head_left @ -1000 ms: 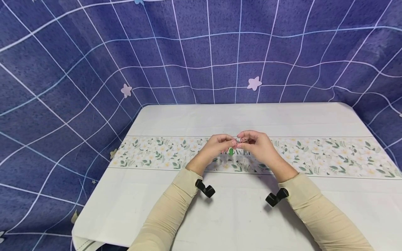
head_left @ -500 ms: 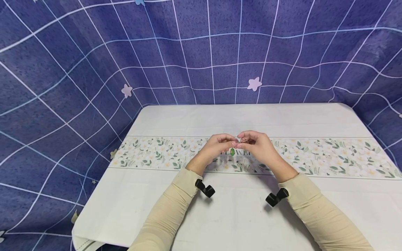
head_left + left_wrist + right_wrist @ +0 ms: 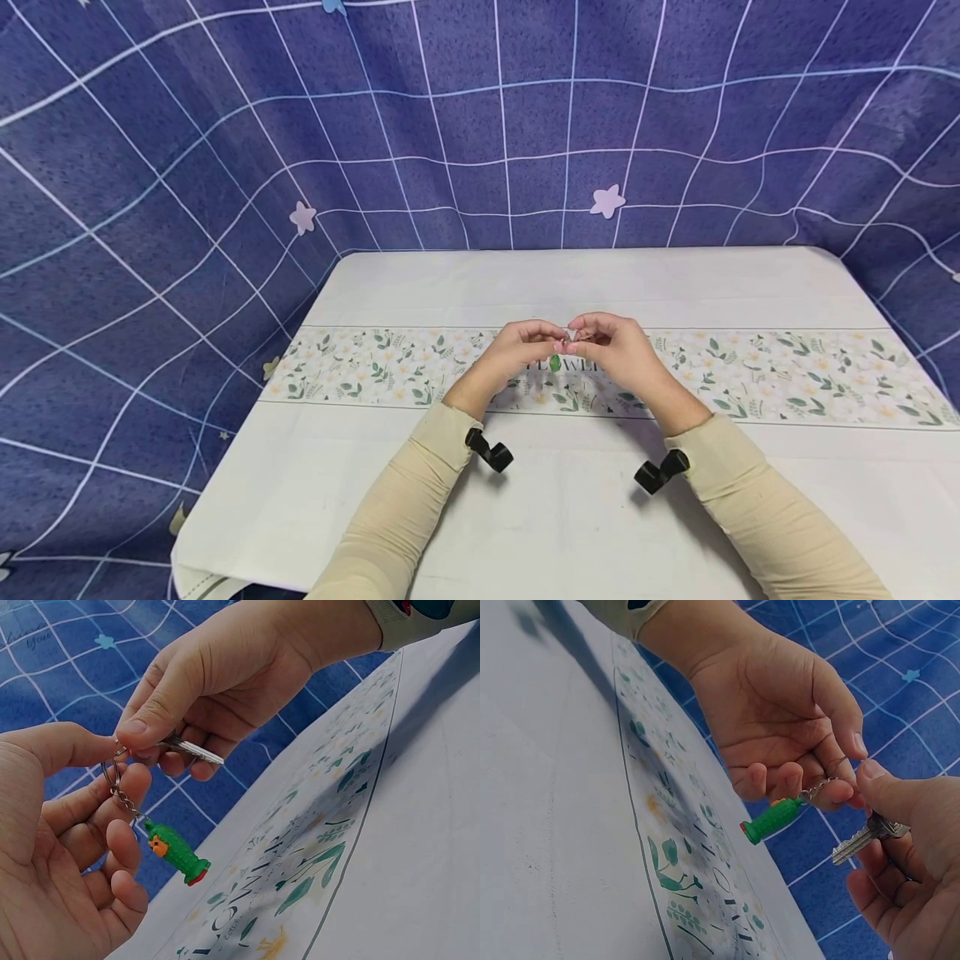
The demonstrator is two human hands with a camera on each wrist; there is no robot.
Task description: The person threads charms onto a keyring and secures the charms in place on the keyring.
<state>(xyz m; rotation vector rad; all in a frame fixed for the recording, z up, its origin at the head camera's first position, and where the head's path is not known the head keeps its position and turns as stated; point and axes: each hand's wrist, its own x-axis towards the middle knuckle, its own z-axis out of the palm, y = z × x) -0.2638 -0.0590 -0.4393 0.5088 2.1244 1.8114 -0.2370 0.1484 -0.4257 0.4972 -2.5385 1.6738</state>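
Observation:
Both hands meet above the middle of the table. My left hand (image 3: 504,352) pinches a metal key ring (image 3: 111,774) between thumb and forefinger. From that ring a short chain (image 3: 127,801) carries a green cactus-like charm (image 3: 176,853) with an orange patch and a red base, dangling below the fingers. My right hand (image 3: 621,348) pinches a silver key (image 3: 859,841) at its head, fingertips touching the left ones at the ring. The key's toothed blade points out from under the right thumb. Fingertips cover the spot where key and ring meet, so I cannot tell whether they are joined.
Under the hands lies a white tablecloth (image 3: 540,508) with a printed floral band (image 3: 787,375) across it. A blue gridded curtain (image 3: 465,125) with stars hangs behind the table and along its left side. Black wrist mounts (image 3: 491,454) sit on the sleeves.
The green charm has turned and swung slightly to the right. The fingertips have shifted a little around the ring; both arms stay in place.

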